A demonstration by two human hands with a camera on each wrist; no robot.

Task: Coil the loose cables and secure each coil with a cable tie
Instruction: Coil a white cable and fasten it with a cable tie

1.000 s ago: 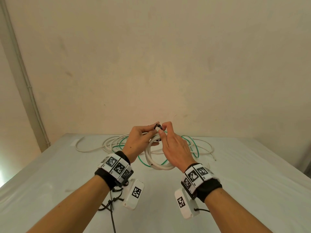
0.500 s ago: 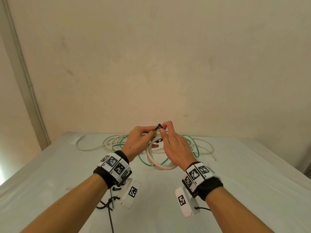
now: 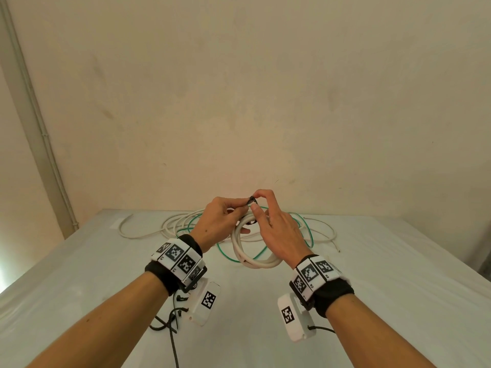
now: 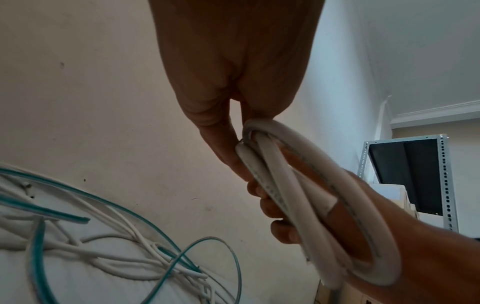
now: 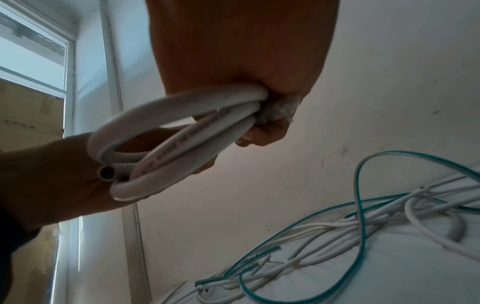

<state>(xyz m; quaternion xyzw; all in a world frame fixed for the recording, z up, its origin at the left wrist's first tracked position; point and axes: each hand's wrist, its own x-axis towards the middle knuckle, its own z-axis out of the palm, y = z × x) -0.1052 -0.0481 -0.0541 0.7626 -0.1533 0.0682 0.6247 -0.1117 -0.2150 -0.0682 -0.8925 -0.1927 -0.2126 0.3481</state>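
Pinching black tie [image 3: 251, 201], both hands raised, white coil [image 3: 251, 251] seemingly hanging.

A pale table [image 3: 106, 274] bears loose white cables [image 3: 148, 232] and green cable [image 3: 228, 257].

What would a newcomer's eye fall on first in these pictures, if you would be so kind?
First, the two hands raised together over the middle of the table: the left hand grips a thick white cable coil while the right hand pinches a small black cable tie at its top. Behind them, by the wall, a tangle of loose white cables and a green cable sprawls on the table.
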